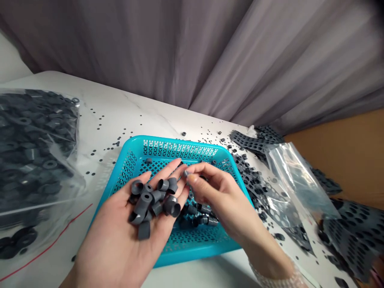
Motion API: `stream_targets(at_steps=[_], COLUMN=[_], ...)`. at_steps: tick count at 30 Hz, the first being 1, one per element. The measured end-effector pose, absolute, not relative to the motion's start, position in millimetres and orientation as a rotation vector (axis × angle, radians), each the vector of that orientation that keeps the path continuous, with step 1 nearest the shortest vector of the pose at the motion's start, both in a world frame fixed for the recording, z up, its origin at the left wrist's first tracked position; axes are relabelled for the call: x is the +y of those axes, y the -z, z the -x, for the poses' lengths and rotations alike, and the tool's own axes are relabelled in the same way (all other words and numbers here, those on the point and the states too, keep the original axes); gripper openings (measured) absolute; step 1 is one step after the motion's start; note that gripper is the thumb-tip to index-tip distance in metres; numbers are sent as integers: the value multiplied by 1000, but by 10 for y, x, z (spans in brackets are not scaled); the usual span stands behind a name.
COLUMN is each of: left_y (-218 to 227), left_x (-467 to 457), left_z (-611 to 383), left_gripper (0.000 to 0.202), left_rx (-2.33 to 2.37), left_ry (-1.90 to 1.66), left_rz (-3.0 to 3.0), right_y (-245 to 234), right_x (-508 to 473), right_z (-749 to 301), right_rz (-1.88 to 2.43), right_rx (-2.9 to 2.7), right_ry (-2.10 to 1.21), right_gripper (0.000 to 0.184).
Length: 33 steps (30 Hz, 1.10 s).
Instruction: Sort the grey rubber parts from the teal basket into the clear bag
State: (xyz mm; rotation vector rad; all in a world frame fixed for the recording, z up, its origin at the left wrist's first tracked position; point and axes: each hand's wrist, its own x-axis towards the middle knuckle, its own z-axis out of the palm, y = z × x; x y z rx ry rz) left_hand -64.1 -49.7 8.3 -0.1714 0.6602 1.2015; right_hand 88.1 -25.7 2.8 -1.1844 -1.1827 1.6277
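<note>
In the head view, the open left hand (129, 236) bears dark caps (141, 206) above the blue basket (195, 258); keep that palm level. The right hand (223, 194) pinches one small piece (186, 174), best gripped lightly.

Right there at the wrist sat the standout, a whitish, bumpy band (276, 280), beaded or lacy, too blurred to say which, circling below a bare, slim-fingered right hand (223, 190), while the left hand (120, 230) was bare too!
</note>
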Motion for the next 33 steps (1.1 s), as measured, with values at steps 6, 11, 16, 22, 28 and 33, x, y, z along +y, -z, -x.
stream_targets(at_steps=[6, 11, 16, 22, 28, 33], left_y=[-55, -79, -109, -123, -98, -87], left_x=[-461, -449, -455, -431, -447, -463], left_z=[662, 673, 666, 651, 659, 637], left_gripper=[50, 48, 44, 44, 45, 46], left_rx=[602, 631, 687, 720, 684, 666], left_ry=[-1197, -1293, -1320, -1365, -1353, -1378], left_rz=[242, 231, 183, 295, 322, 367], right_y=[-111, -81, -14, 42, 66, 70], right_x=[-231, -316, -419, -436, -403, -431], right_z=[-895, -814, -682, -618, -635, -586], right_rz=[970, 1125, 1304, 1257, 1104, 1070], right_rx=[-629, -814, -1246, -1076, -620, -419], right_ry=[-1954, -1898, -1739, -1880, -2082, -2096], right_gripper=[20, 35, 29, 30, 29, 22])
